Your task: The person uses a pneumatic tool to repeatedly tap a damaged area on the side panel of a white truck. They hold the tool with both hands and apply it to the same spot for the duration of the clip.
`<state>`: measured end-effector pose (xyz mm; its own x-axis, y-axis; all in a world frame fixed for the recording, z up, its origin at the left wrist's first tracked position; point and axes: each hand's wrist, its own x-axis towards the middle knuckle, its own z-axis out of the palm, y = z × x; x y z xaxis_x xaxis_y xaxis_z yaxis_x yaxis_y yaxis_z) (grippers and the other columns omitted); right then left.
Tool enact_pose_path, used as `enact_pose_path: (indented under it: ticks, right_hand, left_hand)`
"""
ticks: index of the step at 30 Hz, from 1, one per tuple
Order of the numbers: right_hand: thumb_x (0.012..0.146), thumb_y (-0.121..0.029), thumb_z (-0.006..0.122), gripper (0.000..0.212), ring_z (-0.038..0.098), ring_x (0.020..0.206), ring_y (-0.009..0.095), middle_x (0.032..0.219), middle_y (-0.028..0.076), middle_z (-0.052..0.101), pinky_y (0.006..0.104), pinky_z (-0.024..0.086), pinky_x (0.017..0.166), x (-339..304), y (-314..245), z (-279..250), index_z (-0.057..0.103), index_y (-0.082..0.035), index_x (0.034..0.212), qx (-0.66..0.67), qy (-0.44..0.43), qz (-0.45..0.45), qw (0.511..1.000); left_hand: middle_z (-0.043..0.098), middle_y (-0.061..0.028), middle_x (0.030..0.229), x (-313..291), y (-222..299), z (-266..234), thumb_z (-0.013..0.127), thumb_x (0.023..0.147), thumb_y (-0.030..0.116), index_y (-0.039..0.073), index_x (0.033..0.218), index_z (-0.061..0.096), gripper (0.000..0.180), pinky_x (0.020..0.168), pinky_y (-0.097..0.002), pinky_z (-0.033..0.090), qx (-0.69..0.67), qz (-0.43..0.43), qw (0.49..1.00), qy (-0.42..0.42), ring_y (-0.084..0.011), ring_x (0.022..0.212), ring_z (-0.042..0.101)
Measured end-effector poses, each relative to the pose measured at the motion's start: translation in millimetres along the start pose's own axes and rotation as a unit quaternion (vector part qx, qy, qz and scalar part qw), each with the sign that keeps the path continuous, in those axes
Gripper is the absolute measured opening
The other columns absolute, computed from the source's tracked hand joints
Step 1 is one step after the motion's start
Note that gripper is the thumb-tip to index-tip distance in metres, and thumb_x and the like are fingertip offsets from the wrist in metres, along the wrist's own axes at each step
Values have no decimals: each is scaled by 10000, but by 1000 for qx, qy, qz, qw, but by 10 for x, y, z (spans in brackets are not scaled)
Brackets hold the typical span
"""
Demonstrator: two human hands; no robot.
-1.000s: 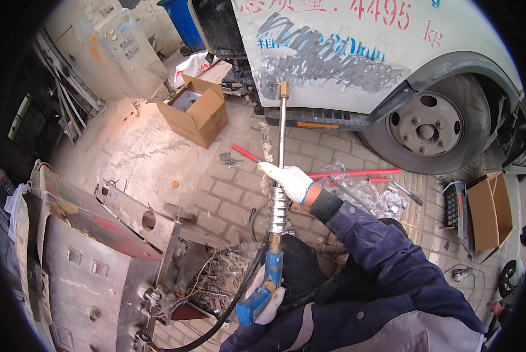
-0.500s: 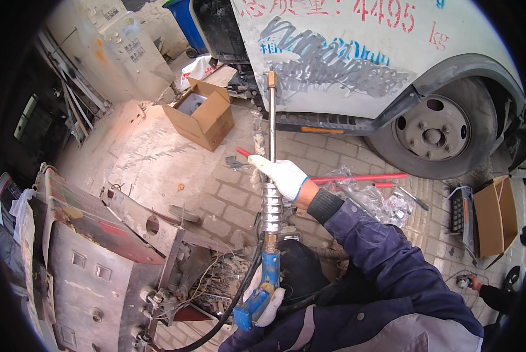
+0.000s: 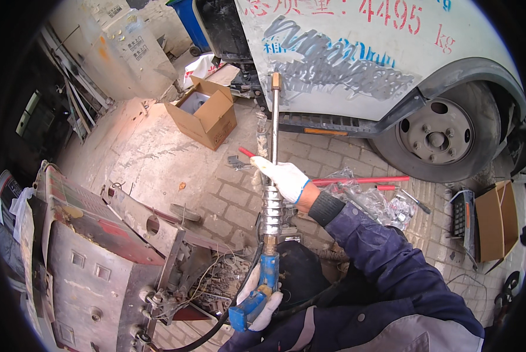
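I hold a long metal lance tool (image 3: 273, 129) upright, with a brass tip at the top and a ribbed silver section lower down. My right hand (image 3: 283, 177), in a white glove, grips the shaft just above the ribbed part. My left hand (image 3: 262, 300), also gloved, is closed around the blue handle (image 3: 257, 296) at the bottom, where a black hose leaves it toward the lower left.
A dismantled rusty metal machine (image 3: 99, 258) with loose wires stands at lower left. An open cardboard box (image 3: 207, 114) sits on the brick paving. A white truck and its wheel (image 3: 436, 138) fill the top right. A red rod (image 3: 362, 180), plastic bags and another box (image 3: 497, 220) lie right.
The view shifted slightly, and the lance now reaches a little higher against the truck. Both hands keep the same grips on the tool.
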<state>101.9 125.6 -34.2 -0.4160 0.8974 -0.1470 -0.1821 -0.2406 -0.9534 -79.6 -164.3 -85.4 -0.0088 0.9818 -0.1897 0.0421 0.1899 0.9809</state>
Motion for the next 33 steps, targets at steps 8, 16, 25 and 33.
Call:
enact_pose_path:
  ticks: [8,16,25,33]
  right_hand:
    - [1158,-445,600,469,750,1069,187,1253,97,771,355,616,967,178,442,-273,652,-71,1436,207,-125,19,970]
    - [1138,-250,614,321,750,1023,216,1135,110,766,384,622,905,672,1323,-722,696,-82,1398,-277,-92,-43,956]
    - [1086,-464,697,462,742,936,364,984,193,799,438,568,856,1500,968,-936,791,-24,1192,-457,203,-149,853]
    - [1132,-644,549,698,726,744,283,810,154,681,434,572,727,1754,471,-728,748,24,1140,-175,224,-48,957]
  left_hand:
    - [593,-204,1598,-42,199,-129,951,876,205,-73,1671,430,990,1222,-418,478,73,103,992,23,-262,1450,601]
    - [593,-250,1592,-47,362,-64,955,865,184,-64,1640,478,943,1231,-450,473,127,160,979,19,-334,1466,600]
    - [642,-289,1507,0,555,-13,1022,787,223,-13,1415,645,769,1164,-497,553,193,284,938,49,-433,1400,659]
    - [648,-262,1431,-46,637,74,1030,794,248,18,1232,652,623,1119,-491,568,130,256,956,66,-426,1366,673]
